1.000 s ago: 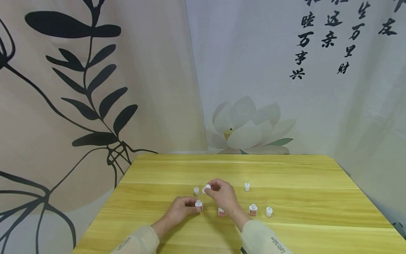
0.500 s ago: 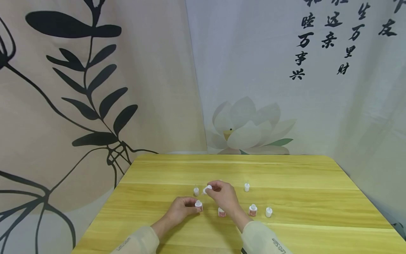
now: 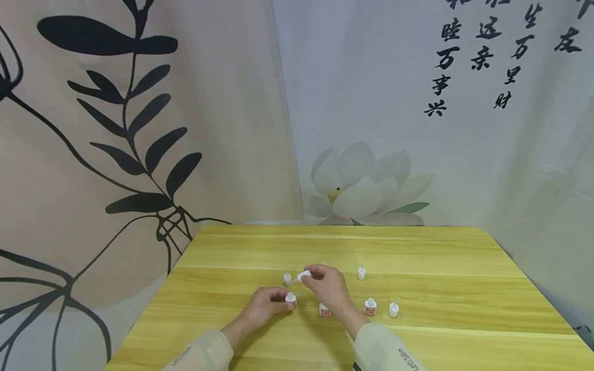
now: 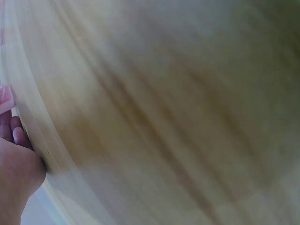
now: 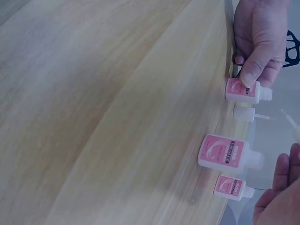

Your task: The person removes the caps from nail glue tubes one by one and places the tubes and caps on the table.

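Observation:
My left hand point(image 3: 262, 309) holds a small white bottle with a pink label point(image 3: 291, 301) upright on the table, its capless neck upward. The right wrist view shows the thumb on that bottle's label point(image 5: 241, 90). Behind and right of it, my right hand point(image 3: 328, 287) pinches a white brush cap point(image 3: 303, 275) above the table. A thin applicator stem point(image 5: 289, 119) sticks out from this cap, apart from the bottle. In the left wrist view only part of the left hand point(image 4: 21, 173) and a pink bottle corner point(image 4: 6, 98) appear.
Two more pink-labelled bottles stand upright, one partly behind the right wrist point(image 3: 324, 310) and one to its right point(image 3: 369, 307). White brush caps stand at the back left point(image 3: 287, 280), back right point(image 3: 361, 273) and far right point(image 3: 393, 309). Printed curtains hang behind the wooden table point(image 3: 441, 273).
My right hand has shifted very slightly right and nearer, and the cap in it has tilted so its stem points left. The left hand and its bottle stay in place.

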Available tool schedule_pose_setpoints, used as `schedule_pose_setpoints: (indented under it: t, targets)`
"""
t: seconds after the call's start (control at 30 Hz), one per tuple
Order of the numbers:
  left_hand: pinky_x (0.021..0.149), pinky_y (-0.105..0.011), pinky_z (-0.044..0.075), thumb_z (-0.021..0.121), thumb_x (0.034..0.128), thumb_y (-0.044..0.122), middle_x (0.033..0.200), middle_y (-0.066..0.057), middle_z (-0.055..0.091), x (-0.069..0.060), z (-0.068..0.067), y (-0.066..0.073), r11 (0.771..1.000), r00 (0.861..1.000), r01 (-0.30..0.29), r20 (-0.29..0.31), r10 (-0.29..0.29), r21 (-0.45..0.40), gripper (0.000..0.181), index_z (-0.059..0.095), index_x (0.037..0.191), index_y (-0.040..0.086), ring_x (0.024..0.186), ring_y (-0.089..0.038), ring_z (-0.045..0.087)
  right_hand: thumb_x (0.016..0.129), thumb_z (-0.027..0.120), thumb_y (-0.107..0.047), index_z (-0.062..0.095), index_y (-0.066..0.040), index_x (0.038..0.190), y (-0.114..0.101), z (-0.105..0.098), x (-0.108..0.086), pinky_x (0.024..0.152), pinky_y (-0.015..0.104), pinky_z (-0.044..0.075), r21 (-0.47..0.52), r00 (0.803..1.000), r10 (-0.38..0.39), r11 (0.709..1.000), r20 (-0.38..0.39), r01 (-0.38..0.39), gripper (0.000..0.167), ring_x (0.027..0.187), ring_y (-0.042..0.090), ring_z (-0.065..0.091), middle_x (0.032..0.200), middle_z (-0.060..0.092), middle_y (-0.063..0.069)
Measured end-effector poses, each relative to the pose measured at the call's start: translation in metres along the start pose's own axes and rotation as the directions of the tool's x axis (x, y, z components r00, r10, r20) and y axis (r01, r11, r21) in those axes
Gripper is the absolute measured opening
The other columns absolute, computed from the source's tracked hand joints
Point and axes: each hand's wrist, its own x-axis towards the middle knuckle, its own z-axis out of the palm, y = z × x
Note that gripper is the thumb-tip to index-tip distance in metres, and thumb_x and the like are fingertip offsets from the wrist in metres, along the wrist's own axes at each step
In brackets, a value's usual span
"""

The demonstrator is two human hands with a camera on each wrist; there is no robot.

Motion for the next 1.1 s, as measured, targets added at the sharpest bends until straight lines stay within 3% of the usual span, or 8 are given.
schedule_pose_setpoints:
  t: [1.1]
  targets:
    - [0.081, -0.027, 0.055, 0.076, 0.0863, 0.009, 0.097, -0.012, 0.073, -0.0014, 0.0011, 0.0019, 1.0, 1.0, 0.011, -0.006, -0.011, -0.018, 0.018, 0.073, 0.102, -0.001, 0.093, -0.021, 0.067, 0.091, 0.07, -0.017, 0.069, -0.006, 0.116, 0.0022, -0.0012, -0.0004, 0.079, 0.034, 0.054, 0.006, 1.0, -0.009, 1.0, -0.013, 0.009, 0.027, 0.094, 0.019, 0.062, 0.098, 0.067, 0.0]
